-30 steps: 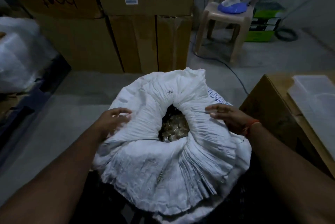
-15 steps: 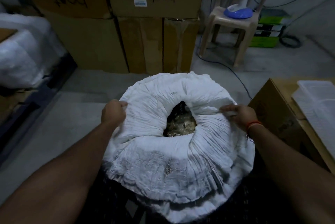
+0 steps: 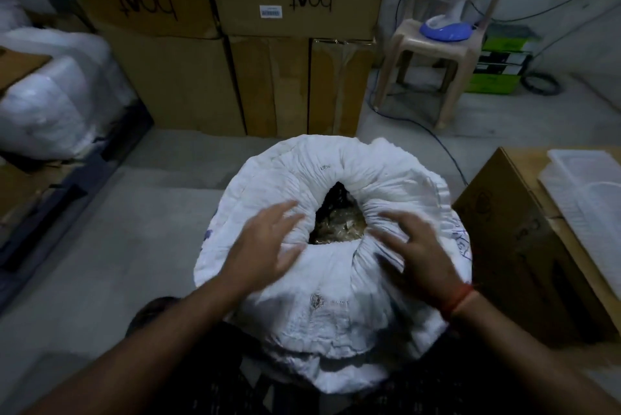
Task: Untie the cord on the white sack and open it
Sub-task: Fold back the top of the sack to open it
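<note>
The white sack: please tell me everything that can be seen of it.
The white woven plastic sack stands upright on the floor, full and round. Its top is rolled outward into a thick wrinkled rim around a small open mouth showing brownish contents. The left hand and right hand lie spread on the rim. No cord is visible.

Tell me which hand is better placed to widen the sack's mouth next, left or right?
Marginally the left. The left hand lies spread with fingertips at the rim of the opening in the white sack. The right hand rests a little further back on the gathered folds. Both are blurred, so it's close.
</note>
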The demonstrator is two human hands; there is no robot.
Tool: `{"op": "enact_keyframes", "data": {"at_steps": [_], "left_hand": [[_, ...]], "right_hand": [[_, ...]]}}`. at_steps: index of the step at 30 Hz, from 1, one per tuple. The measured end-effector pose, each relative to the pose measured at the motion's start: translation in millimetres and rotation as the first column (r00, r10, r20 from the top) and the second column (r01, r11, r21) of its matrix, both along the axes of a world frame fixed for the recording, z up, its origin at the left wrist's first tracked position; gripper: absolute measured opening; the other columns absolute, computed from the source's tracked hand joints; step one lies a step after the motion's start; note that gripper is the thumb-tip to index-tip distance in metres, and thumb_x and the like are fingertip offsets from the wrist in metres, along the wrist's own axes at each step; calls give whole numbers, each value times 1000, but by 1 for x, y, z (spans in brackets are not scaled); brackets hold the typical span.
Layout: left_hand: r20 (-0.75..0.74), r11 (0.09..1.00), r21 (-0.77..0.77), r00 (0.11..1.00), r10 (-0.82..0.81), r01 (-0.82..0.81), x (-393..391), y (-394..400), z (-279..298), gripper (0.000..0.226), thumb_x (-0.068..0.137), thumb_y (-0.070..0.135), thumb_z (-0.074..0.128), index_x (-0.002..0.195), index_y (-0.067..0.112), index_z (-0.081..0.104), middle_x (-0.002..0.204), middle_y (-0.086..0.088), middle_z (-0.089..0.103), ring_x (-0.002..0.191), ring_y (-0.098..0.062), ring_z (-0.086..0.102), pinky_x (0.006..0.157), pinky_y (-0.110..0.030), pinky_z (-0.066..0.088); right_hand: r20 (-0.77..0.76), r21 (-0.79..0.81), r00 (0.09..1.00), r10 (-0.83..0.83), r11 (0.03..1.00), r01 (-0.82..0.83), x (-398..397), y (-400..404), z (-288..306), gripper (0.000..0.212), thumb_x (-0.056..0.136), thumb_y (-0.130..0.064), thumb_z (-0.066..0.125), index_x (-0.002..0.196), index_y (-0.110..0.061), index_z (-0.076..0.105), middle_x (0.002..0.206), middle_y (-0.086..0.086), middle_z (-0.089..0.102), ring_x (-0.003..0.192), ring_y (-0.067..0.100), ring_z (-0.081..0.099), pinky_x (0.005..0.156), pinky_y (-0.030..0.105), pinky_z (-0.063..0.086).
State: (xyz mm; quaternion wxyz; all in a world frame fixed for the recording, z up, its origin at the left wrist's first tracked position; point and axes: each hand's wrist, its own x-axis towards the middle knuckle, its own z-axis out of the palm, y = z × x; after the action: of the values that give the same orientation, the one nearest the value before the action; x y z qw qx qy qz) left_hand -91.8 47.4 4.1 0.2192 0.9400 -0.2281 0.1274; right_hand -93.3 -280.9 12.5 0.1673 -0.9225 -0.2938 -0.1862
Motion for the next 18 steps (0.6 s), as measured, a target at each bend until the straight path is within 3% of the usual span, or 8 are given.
{"op": "enact_keyframes", "data": {"at_steps": [3, 7, 10, 12, 14, 18], "left_hand": [[14, 980, 159, 992, -124, 120, -46, -12, -16, 65, 98, 50, 61, 150, 11, 54, 160, -10, 51, 148, -30, 50, 114, -48, 47], [-43, 877, 430, 975, -216, 213, -86, -10, -39, 96, 88, 72, 53, 157, 7, 41, 164, -17, 43, 153, -37, 40, 119, -53, 42], [-71, 829, 501, 967, -246, 248, -106, -5, -52, 98, 90, 70, 53, 160, 3, 34, 166, -21, 38, 155, -38, 34, 122, -51, 30], [-32, 820, 533, 974, -226, 208, -107, -6, -57, 81, 94, 47, 55, 158, 2, 34, 162, -22, 44, 152, -38, 40, 120, -49, 37], [-25, 826, 535, 981, -194, 177, -106, -12, -56, 66, 94, 26, 45, 155, 3, 35, 158, -21, 51, 148, -36, 47, 116, -46, 44], [-108, 800, 559, 976, -191, 218, -107, -21, -54, 62, 94, 27, 40, 151, 4, 38, 152, -18, 58, 140, -32, 58, 108, -43, 55]], "right_hand": [[-166, -192, 961, 222, 948, -253, -49, 27, -15, 48, 97, -45, 57, 141, -25, 60, 151, 5, 56, 138, 24, 53, 103, 41, 47], [-447, -378, 870, 210, 837, -396, -72, 22, -21, 80, 86, -40, 42, 162, -26, 21, 173, -3, 17, 160, 18, 14, 123, 40, 24], [-349, -490, 922, 170, 806, -334, -81, 7, -36, 82, 88, -37, 43, 164, -22, 15, 174, -3, 11, 160, 19, 11, 118, 39, 21], [-243, -546, 959, 143, 798, -257, -83, 7, -48, 78, 92, -36, 50, 163, -20, 23, 172, 0, 21, 157, 21, 23, 112, 39, 25], [-166, -549, 976, 142, 809, -211, -83, 16, -58, 69, 95, -32, 47, 160, -17, 31, 169, 3, 29, 154, 21, 32, 112, 39, 27], [-139, -545, 984, 115, 821, -173, -81, 31, -63, 63, 92, -18, 36, 154, -12, 43, 162, 8, 42, 148, 22, 44, 113, 40, 31]]}}
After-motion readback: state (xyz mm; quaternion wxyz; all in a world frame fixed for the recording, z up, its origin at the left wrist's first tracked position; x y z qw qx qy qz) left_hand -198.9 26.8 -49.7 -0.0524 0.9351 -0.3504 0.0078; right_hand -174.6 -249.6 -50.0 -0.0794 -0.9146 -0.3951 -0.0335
